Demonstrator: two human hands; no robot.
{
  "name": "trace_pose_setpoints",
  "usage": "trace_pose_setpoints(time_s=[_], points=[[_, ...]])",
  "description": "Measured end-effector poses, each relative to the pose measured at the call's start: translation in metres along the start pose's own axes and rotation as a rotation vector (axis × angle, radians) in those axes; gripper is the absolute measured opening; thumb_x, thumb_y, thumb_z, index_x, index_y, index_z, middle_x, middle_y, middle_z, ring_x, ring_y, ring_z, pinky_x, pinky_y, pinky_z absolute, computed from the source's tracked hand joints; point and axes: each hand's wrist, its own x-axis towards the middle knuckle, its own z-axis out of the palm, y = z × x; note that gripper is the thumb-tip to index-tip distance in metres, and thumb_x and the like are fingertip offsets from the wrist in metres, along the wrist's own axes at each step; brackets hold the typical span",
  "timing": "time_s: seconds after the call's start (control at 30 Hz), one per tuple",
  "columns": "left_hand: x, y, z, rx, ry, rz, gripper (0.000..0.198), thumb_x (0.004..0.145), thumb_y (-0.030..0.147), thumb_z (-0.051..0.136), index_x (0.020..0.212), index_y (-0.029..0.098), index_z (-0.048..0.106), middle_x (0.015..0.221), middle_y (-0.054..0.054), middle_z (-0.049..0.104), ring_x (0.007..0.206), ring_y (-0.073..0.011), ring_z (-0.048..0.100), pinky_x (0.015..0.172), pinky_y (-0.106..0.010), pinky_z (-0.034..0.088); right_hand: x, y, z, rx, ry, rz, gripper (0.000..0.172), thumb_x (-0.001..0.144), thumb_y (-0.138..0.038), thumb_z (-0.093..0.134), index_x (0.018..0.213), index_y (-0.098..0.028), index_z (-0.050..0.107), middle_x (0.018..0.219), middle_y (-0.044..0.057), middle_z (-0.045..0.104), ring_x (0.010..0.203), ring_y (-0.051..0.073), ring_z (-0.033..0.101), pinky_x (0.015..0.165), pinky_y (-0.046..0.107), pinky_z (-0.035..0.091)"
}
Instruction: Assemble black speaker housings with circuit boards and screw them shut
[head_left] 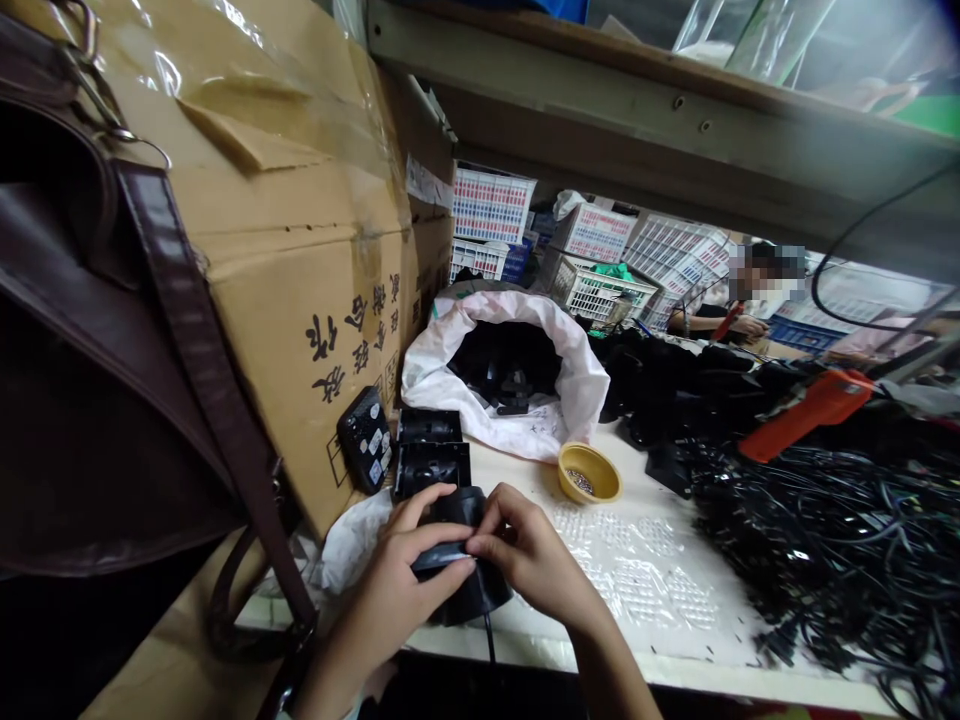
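Observation:
A black plastic housing (pixel 480 590) with a cable hanging from its lower side is between both hands at the front edge of the white table. My left hand (pixel 416 560) grips it from the left, thumb and fingers around a raised dark part. My right hand (pixel 517 545) is at its right side, thumb and index finger pressed together on its upper face; anything small between them is hidden. Just behind, two open black housings (pixel 431 468) stand in a row.
A cardboard box (pixel 300 250) and a dark bag (pixel 97 350) fill the left. Behind are a white sack (pixel 585 385) of black parts and a yellow bowl (pixel 606 477) of screws. Cables (pixel 840 540) and an orange tool (pixel 806 415) lie right; a person (pixel 712 318) sits beyond.

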Motion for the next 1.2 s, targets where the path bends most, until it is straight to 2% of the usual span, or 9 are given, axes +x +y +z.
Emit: trace_pose_setpoints(time_s=[0.43,0.73,0.97,1.2], points=[[0.001,0.003,0.0,-0.014,0.01,0.008,0.021,0.08,0.035,0.062,0.097,0.033,0.073,0.142,-0.004,0.047,0.134,-0.0309,0.044,0.117,-0.06,0.029,0.002,0.0,-0.002,0.072,-0.049,0.025,0.021,0.079,-0.017,0.069,0.069,-0.017,0.051,0.075,-0.002,0.054,0.075,0.014,0.048,0.069,0.026,0.034],[-0.001,0.002,-0.001,0.015,-0.02,0.003,0.022,0.083,0.033,0.061,0.101,0.038,0.072,0.144,0.0,0.045,0.136,-0.0281,0.042,0.118,-0.058,0.028,0.004,0.005,-0.004,0.109,-0.053,0.072,0.023,0.078,-0.021,0.069,0.069,-0.018,0.049,0.07,-0.003,0.052,0.07,0.013,0.047,0.066,0.025,0.034],[-0.002,0.001,0.0,0.027,0.0,0.03,0.019,0.083,0.033,0.062,0.099,0.036,0.072,0.143,0.0,0.046,0.135,-0.0274,0.044,0.118,-0.055,0.031,0.005,-0.004,-0.007,-0.063,-0.085,0.061,0.017,0.079,-0.013,0.068,0.072,-0.017,0.052,0.077,0.0,0.059,0.075,0.014,0.052,0.068,0.025,0.037],[-0.001,0.002,0.0,0.042,0.002,0.034,0.021,0.083,0.03,0.063,0.101,0.033,0.072,0.143,-0.003,0.046,0.135,-0.0291,0.044,0.118,-0.057,0.03,0.006,-0.014,-0.006,-0.167,-0.06,0.064,0.02,0.078,-0.008,0.067,0.069,-0.016,0.051,0.075,0.0,0.059,0.073,0.013,0.054,0.067,0.024,0.037]])
